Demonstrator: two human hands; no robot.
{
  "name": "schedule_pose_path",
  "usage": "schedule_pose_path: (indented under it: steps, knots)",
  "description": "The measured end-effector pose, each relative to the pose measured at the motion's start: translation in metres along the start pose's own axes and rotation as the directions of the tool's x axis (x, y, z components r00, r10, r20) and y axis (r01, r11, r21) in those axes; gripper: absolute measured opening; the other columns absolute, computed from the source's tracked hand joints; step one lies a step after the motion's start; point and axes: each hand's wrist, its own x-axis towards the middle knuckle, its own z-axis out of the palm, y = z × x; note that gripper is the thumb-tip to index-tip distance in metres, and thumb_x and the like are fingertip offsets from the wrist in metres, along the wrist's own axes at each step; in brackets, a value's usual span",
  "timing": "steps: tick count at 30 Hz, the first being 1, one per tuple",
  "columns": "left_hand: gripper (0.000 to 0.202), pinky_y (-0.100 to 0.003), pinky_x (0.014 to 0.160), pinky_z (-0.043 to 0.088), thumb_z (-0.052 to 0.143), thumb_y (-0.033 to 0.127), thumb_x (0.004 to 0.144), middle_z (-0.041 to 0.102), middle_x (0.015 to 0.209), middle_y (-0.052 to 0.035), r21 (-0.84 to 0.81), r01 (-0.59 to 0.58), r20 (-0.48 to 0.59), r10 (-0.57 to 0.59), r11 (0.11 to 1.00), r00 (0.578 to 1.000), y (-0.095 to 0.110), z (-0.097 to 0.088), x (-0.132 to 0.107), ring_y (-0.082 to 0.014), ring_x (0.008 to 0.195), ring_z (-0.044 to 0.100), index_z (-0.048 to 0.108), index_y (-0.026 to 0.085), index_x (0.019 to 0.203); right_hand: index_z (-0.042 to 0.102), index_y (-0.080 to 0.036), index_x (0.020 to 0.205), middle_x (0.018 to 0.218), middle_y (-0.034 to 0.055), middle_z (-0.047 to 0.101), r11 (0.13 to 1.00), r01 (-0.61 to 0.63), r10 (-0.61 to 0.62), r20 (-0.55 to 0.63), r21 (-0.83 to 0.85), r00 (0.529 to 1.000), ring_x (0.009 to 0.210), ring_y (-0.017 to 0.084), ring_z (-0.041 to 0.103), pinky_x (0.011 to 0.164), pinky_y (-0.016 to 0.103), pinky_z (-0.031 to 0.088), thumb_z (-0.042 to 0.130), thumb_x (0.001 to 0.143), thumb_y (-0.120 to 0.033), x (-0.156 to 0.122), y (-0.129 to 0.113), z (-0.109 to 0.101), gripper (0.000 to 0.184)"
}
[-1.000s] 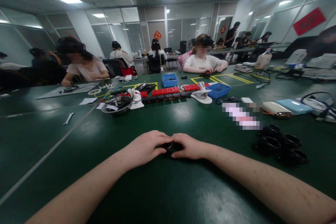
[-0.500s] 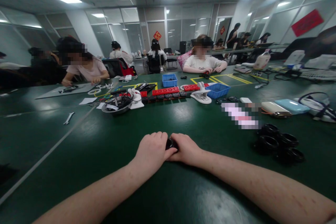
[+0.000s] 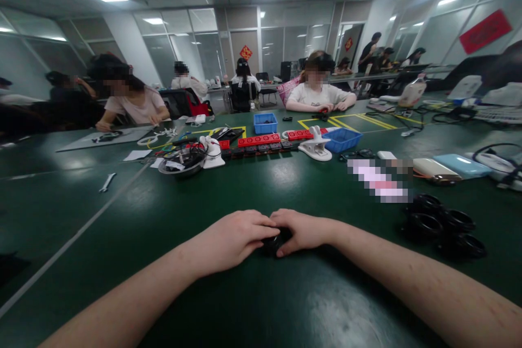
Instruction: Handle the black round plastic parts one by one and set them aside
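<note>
My left hand (image 3: 234, 236) and my right hand (image 3: 302, 231) meet at the middle of the green table (image 3: 122, 228). Both are closed round a small black round part (image 3: 272, 244), which shows only as a dark sliver between the fingers. The hands rest low on the table top. A pile of several black rings (image 3: 442, 225) lies to the right of my right forearm.
Red power strips (image 3: 261, 144), two blue bins (image 3: 341, 140), a white clamp (image 3: 317, 148), a bowl of cables (image 3: 181, 162) and a small wrench (image 3: 106, 182) lie farther back. Phones and cables crowd the right side. Other people sit at the far edge.
My hands have shifted slightly nearer and rightward, and the left fingers now stretch flatter over the black part. Both hands have kept hold of it.
</note>
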Motion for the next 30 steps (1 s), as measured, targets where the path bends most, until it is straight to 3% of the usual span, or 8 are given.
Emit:
schedule_pose_path:
  steps: [7,11,14,18,21,25,30]
  knots:
    - [0.035,-0.029,0.079,0.042,0.060,0.016,0.078,0.058,0.097,-0.0021,0.039,0.168,-0.016,-0.168,0.985,0.986,0.003,0.004,0.004,-0.0178,0.090,0.052,0.054,0.024,0.111,0.061,-0.016,0.087,0.081,0.0019,0.059,0.985,-0.171,0.168,-0.135,-0.011,0.976,0.076,0.018,0.051,0.066,0.027,0.038,0.074,0.055,-0.042,0.003,-0.005,0.014,0.042]
    - [0.021,-0.031,0.067,0.043,0.062,0.030,0.076,0.056,0.082,-0.0034,0.162,0.374,-0.143,-0.353,0.913,0.925,0.011,0.015,0.009,-0.0204,0.078,0.053,0.062,0.017,0.093,0.059,-0.015,0.083,0.076,0.0042,0.059,0.953,-0.268,0.224,-0.263,-0.143,0.938,0.070,0.019,0.052,0.061,0.028,0.037,0.068,0.057,-0.053,0.005,-0.014,0.026,0.047]
    - [0.025,-0.036,0.069,0.043,0.061,0.039,0.075,0.056,0.079,-0.0045,0.222,0.441,-0.228,-0.393,0.870,0.891,0.013,0.024,0.012,-0.0222,0.076,0.053,0.060,0.014,0.082,0.058,-0.014,0.081,0.075,0.0059,0.058,0.936,-0.288,0.224,-0.288,-0.203,0.931,0.070,0.020,0.052,0.062,0.030,0.038,0.065,0.057,-0.058,0.004,-0.018,0.028,0.050]
    - [0.042,-0.040,0.083,0.040,0.061,0.046,0.073,0.057,0.100,-0.0069,0.185,0.355,-0.249,-0.306,0.916,0.919,0.007,0.020,0.007,-0.0244,0.094,0.051,0.056,0.016,0.102,0.055,-0.015,0.101,0.091,0.0077,0.059,0.977,-0.176,0.152,-0.193,-0.116,0.969,0.082,0.022,0.053,0.071,0.033,0.041,0.070,0.055,-0.052,0.000,-0.015,0.017,0.061]
    - [0.046,-0.037,0.094,0.035,0.060,0.037,0.077,0.050,0.121,-0.0058,0.097,0.202,-0.156,-0.185,0.975,0.970,0.001,0.009,0.001,-0.0224,0.111,0.044,0.047,0.021,0.119,0.050,-0.018,0.114,0.101,0.0061,0.057,0.996,-0.083,0.084,-0.111,0.012,0.990,0.091,0.021,0.052,0.079,0.033,0.040,0.073,0.058,-0.040,-0.002,-0.008,0.007,0.065]
    - [0.038,-0.029,0.097,0.033,0.049,0.014,0.084,0.052,0.124,-0.0025,-0.001,0.093,0.018,-0.093,0.996,0.995,-0.003,0.000,0.000,-0.0158,0.112,0.047,0.048,0.023,0.121,0.055,-0.017,0.109,0.100,0.0055,0.057,0.998,-0.030,0.032,-0.029,0.053,0.999,0.091,0.019,0.051,0.080,0.031,0.039,0.071,0.063,-0.028,-0.001,-0.001,0.002,0.050]
    - [0.035,-0.027,0.097,0.034,0.052,0.014,0.083,0.054,0.122,-0.0012,-0.064,0.105,0.039,-0.103,0.992,0.994,-0.005,-0.001,0.004,-0.0150,0.110,0.049,0.052,0.023,0.117,0.060,-0.017,0.098,0.087,0.0017,0.058,0.997,-0.045,0.048,-0.056,0.064,0.997,0.080,0.016,0.052,0.072,0.027,0.039,0.069,0.066,-0.030,0.003,0.003,0.008,0.035]
